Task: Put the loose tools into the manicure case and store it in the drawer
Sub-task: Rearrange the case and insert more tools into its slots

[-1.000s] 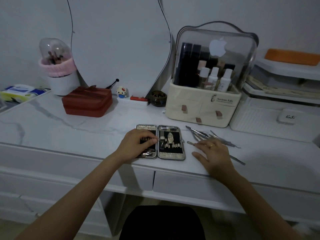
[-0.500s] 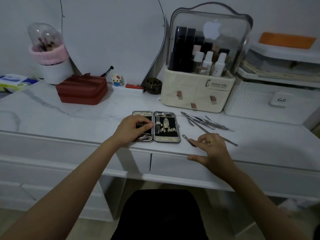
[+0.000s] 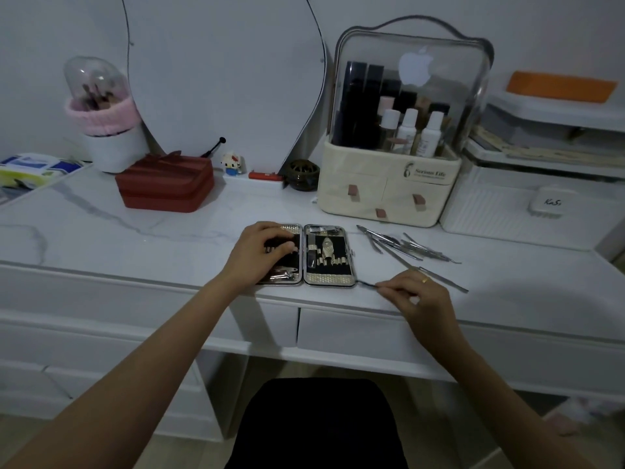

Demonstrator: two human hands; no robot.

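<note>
A white marble-patterned surface (image 3: 101, 231) is stretching across the room, with closed drawers (image 3: 355, 333) lying under its front edge, below both hands. At the back, well beyond the fingers, a cream cosmetics organizer (image 3: 389, 184) with a clear domed lid is standing, and farther left a dark red box (image 3: 165, 184) is sitting.

The manicure case (image 3: 329, 255) is lying open and flat near the front edge, between the two hands. The left hand (image 3: 260, 255) is resting on the case's left half, its fingers (image 3: 284, 247) curling down onto the tools strapped there; whether they are gripping anything I cannot tell. The case's right half is lying just right of those fingers, uncovered.

The right hand (image 3: 416, 292) is hovering low over the surface just right of the case, its fingers pinching a thin metal tool (image 3: 367, 283) whose tip is pointing toward the case's near right corner. The other loose tools (image 3: 406, 247) are lying in a scattered pile just beyond the right hand.
</note>
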